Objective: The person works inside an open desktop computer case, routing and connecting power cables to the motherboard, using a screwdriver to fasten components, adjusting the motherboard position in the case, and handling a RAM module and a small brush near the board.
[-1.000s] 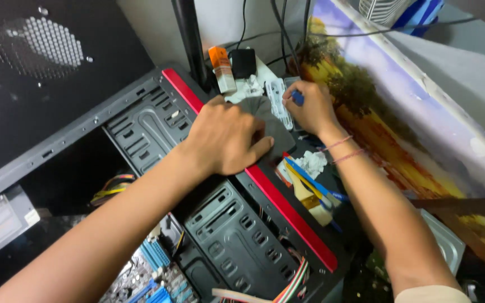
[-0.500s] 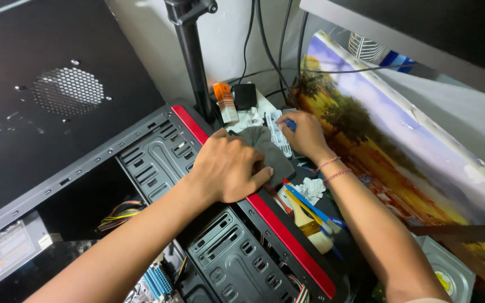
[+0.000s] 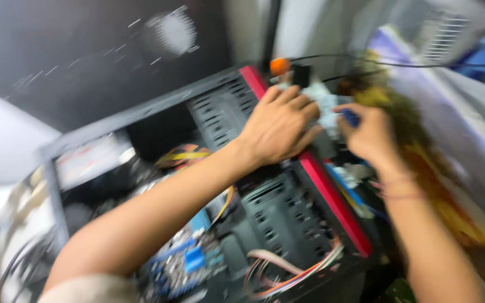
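The picture is heavily blurred. An open black computer case (image 3: 158, 112) with a red front strip (image 3: 332, 205) lies on its side. My left hand (image 3: 279, 126) rests palm-down on the case's upper front edge, fingers spread over a dark part underneath; whether it grips that part I cannot tell. My right hand (image 3: 369, 134) sits just to its right, fingers pinched on a small blue-handled tool (image 3: 351, 116). A pale crumpled thing (image 3: 324, 104) lies between the two hands.
Inside the case are drive bays (image 3: 279, 221), coloured cables (image 3: 293, 269) and a blue-slotted board (image 3: 189, 261). An orange item (image 3: 279, 66) and a black block (image 3: 301, 74) lie behind the hands. A picture-printed panel (image 3: 439, 140) runs along the right. A dark side panel (image 3: 85, 62) stands behind.
The view has swung to the left and blurred, so the case's inside fills more of the picture. Both hands stay at the case's front edge, now closer together.
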